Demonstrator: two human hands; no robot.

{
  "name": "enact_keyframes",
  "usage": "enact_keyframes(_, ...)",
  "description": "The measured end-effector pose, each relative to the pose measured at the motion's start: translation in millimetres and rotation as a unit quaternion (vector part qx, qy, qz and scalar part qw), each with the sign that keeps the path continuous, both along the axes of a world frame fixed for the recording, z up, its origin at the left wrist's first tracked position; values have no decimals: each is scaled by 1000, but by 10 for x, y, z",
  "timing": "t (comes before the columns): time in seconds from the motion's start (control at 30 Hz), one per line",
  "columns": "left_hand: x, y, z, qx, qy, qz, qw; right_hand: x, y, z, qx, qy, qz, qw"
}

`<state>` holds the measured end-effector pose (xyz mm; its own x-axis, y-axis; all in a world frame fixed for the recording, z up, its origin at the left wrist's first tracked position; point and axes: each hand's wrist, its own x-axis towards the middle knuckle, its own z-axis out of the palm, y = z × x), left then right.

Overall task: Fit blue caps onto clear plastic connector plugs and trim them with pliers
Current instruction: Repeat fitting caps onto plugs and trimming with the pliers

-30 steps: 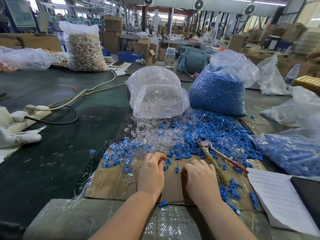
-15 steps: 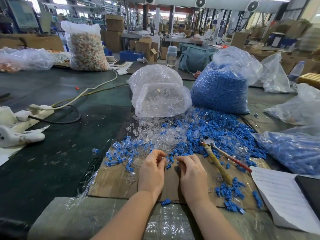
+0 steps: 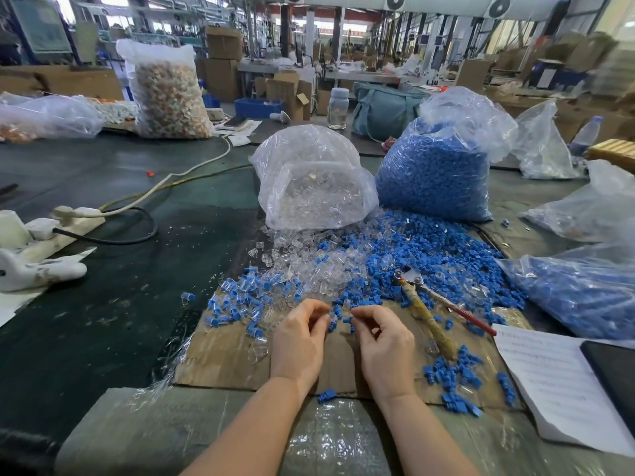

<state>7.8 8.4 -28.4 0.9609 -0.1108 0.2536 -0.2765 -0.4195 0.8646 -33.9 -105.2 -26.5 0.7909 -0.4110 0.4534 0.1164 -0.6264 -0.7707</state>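
Head view: hands, left pinching a clear plug, right a blue cap, over cardboard on a dark factory table.

hands perhaps pinch parts, too small.

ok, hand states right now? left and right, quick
Left hand: fingers curled, apparently pinching a small clear plastic connector plug; hard to confirm.
Right hand: pinching a small blue plastic cap.
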Motion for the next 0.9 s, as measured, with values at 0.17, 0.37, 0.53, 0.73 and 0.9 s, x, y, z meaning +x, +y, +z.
enact_keyframes(0.17,-4,2,8,9,3,-5,1000,11,8,-19,10,-3,11,1000)
enact_keyframes(0.37,-18,0,4,-7,7,-27,1000,24,8,-37,5,-10,10,1000)
enact_keyframes(0.53,-26,10,10,-10,11,-37,999,9,22,-32,-66,-2,13,998)
enact_keyframes(0.73,-25,20,23,-21,18,-44,999,-6,39,-35,-114,9,26,993)
enact_keyframes(0.9,-36,26,28,-25,26,-56,998,-13,33,-28,-119,1,28,993)
